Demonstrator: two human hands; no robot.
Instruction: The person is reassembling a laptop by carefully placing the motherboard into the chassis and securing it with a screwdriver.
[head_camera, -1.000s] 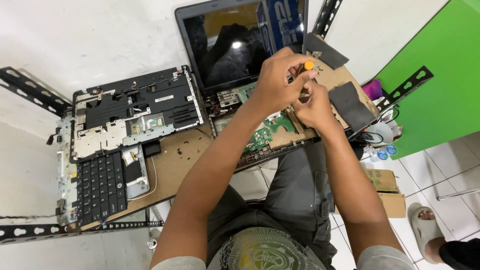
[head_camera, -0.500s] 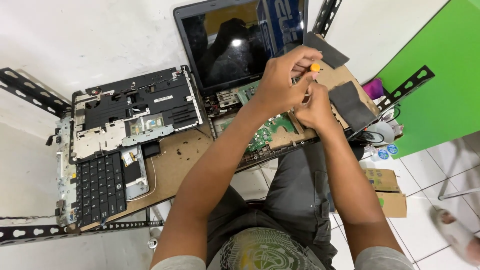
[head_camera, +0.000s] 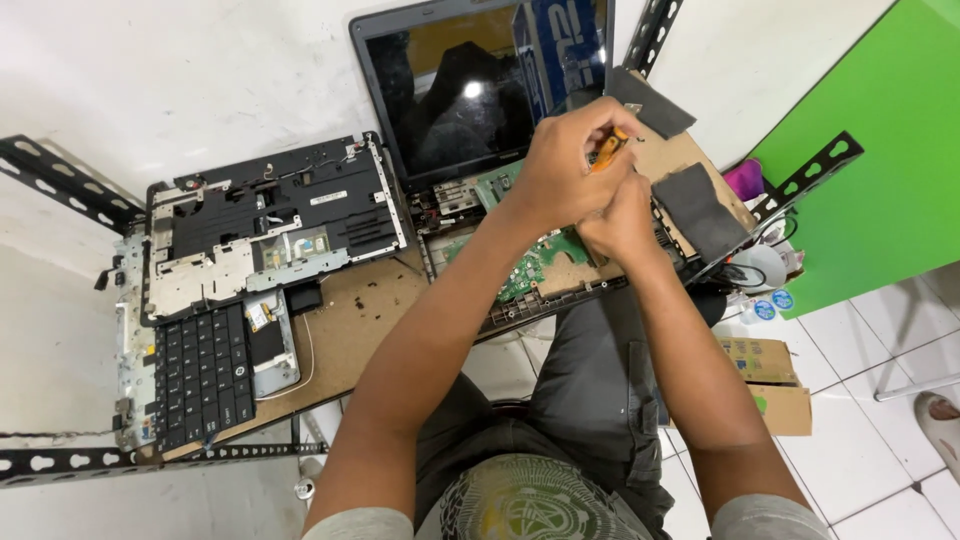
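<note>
Screwdriver (head_camera: 608, 150): its orange handle poked out of your left fist, above the right half of the opened laptop; the shaft and tip were hidden under your hands.
Left hand (head_camera: 562, 172): you had it clenched around the screwdriver handle, knuckles up, over the laptop's base.
Right hand (head_camera: 620, 222): you pressed it against the underside of your left hand, fingers curled down toward the board; whether it gripped anything could not be told.
Laptop base (head_camera: 540, 262): it lay open at the table's near edge, its green circuit board exposed directly under both your hands.
Screen (head_camera: 450, 90): the dark lid stood up behind your hands, reflecting a ceiling light.
Dark pads (head_camera: 700, 205): two flat grey pieces lay just right of your hands on the brown table (head_camera: 350, 320).
Black casing (head_camera: 270, 215): a stripped laptop shell sat well to the left of your hands, inner side up.
Keyboard (head_camera: 203, 372): a loose black keyboard lay at the table's left front corner, just below that casing.
Cardboard box (head_camera: 765, 385): it sat on the tiled floor beside your right arm.
</note>
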